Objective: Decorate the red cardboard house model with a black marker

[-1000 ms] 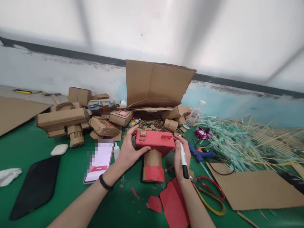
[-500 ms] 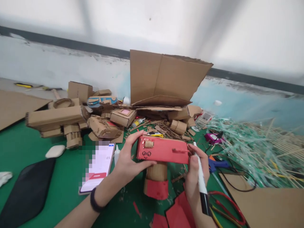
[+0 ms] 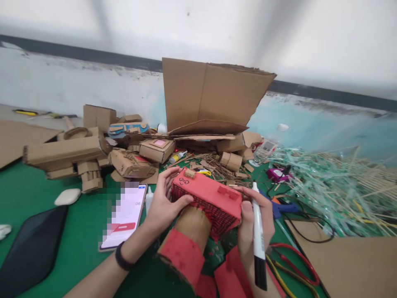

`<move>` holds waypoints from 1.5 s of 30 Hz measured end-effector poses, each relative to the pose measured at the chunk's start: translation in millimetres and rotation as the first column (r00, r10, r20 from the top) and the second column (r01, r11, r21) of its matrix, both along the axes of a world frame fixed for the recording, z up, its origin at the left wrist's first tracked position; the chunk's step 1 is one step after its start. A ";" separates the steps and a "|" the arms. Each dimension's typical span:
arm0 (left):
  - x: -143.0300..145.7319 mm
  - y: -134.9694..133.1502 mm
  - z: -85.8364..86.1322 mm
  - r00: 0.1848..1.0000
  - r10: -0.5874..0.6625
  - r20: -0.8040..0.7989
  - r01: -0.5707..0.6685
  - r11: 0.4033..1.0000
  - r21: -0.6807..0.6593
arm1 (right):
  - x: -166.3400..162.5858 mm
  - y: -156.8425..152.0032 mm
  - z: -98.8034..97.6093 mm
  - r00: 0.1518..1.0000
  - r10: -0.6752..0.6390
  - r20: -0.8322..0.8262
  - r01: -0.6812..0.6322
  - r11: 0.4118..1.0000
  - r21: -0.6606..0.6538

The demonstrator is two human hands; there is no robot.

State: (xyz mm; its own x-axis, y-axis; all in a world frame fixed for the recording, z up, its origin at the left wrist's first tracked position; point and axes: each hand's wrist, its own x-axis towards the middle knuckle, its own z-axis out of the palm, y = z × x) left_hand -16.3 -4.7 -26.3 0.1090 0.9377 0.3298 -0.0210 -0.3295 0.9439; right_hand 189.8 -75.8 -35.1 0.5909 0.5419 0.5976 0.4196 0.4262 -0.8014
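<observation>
My left hand (image 3: pixel 163 203) is closed on the left end of a red box (image 3: pixel 207 198) that sits on a cardboard tube (image 3: pixel 190 225) with a red band (image 3: pixel 179 257). The model is tilted, its base toward me and off the green mat (image 3: pixel 62 256). My right hand (image 3: pixel 253 219) steadies the box's right end while also gripping a black and white marker (image 3: pixel 258 244), tip pointing down toward me. The box has small cardboard bits and a drawn mark on top, and a hatched pattern on its near face.
A phone (image 3: pixel 124 216) lies left of my left hand beside a small glue bottle (image 3: pixel 149 198). Cardboard models (image 3: pixel 65 153) and scraps pile up behind, with a big folded cardboard sheet (image 3: pixel 211 97). Scissors (image 3: pixel 294 269), a blue glue gun (image 3: pixel 283 207), sticks and red paper (image 3: pixel 229 277) lie at right.
The model has been tipped back toward me, so its tube base swings up and forward and the box's hatched face now shows. Both hands keep their hold.
</observation>
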 end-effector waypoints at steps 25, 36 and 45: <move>-13.7 13.0 8.4 0.994 0.111 -0.005 -0.111 0.992 -0.053 | 11.3 16.7 -10.3 0.996 0.046 -0.074 -0.057 0.987 -0.152; -13.6 -0.6 11.8 0.967 0.216 -0.133 -0.170 0.941 0.291 | -3.3 4.9 -8.4 0.996 -0.037 0.085 0.049 0.987 -0.151; -11.3 1.1 8.3 0.907 0.292 -0.304 -0.143 0.892 0.429 | -13.7 -1.7 -8.0 0.984 0.007 0.179 0.002 0.999 -0.046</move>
State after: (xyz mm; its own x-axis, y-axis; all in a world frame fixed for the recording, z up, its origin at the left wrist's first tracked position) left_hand -27.6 -3.6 -17.9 0.0955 0.7540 0.6499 0.4029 -0.6263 0.6674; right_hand 176.1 -77.5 -43.2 0.4748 0.5724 0.6685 0.5573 0.3924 -0.7317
